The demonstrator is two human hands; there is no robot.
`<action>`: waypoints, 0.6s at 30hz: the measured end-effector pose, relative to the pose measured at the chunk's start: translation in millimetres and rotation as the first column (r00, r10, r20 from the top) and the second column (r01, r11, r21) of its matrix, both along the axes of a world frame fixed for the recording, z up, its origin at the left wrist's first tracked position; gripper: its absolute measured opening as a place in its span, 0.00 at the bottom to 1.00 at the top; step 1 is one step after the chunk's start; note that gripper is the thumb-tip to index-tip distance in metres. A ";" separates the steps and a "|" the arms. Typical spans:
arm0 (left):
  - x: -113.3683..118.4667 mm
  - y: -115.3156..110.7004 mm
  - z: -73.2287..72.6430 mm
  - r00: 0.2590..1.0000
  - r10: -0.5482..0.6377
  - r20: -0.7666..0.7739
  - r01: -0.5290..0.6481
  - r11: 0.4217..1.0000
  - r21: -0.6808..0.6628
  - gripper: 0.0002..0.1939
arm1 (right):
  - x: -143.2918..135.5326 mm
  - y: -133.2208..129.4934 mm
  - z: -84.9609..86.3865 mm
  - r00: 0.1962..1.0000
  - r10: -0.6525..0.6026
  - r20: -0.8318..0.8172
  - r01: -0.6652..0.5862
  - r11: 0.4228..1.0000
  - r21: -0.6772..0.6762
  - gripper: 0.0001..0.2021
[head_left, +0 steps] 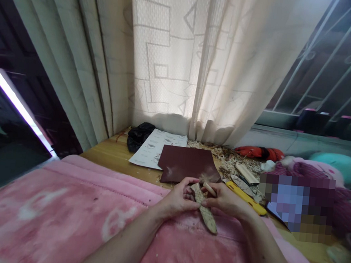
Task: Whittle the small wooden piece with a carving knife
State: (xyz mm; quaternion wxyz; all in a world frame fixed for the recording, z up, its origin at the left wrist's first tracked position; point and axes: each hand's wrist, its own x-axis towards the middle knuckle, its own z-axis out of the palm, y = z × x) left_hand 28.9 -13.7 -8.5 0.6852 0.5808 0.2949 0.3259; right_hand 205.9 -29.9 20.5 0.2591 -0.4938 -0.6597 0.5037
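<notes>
My left hand (179, 197) is closed around the upper part of a pale, mottled carved piece (207, 218), which looks like wood and slants down to the right over the pink blanket. Close beside it, my right hand (226, 199) grips a small light-coloured stick-like handle (209, 188), its fingertips against the carved piece. Whatever the handle ends in is too small to make out. Just beyond both hands lies a dark red sheet (188, 162) on the wooden table.
A pink blanket (64, 207) covers the near side. On the table (109, 152) are a black bag (140, 135), white paper (152, 148), shavings (222, 156), a yellow tool (245, 198), a pale block (247, 174) and a red cloth-like item (259, 152). Curtains hang behind.
</notes>
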 end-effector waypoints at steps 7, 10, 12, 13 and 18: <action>-3.3 3.7 -2.3 0.983 0.038 -0.179 0.009 0.967 0.255 0.29 | 4.8 -4.6 2.5 0.981 0.050 0.186 -0.048 0.999 -0.013 0.04; -8.6 6.9 0.9 0.963 -0.011 -0.268 0.110 0.926 0.360 0.26 | 3.8 -5.3 4.9 0.975 0.076 0.209 -0.073 0.997 -0.019 0.05; -12.4 8.8 3.8 0.948 -0.035 -0.318 0.171 0.895 0.412 0.23 | 3.2 -5.1 6.4 0.971 0.086 0.222 -0.082 0.996 -0.027 0.07; -14.0 9.5 5.2 0.940 -0.041 -0.340 0.195 0.880 0.434 0.23 | 3.1 -5.0 7.1 0.969 0.093 0.230 -0.088 0.996 -0.029 0.08; -16.6 9.0 9.4 0.905 0.006 -0.426 0.253 0.799 0.546 0.20 | 5.8 -5.4 8.1 0.961 0.114 0.252 -0.112 0.993 -0.020 0.09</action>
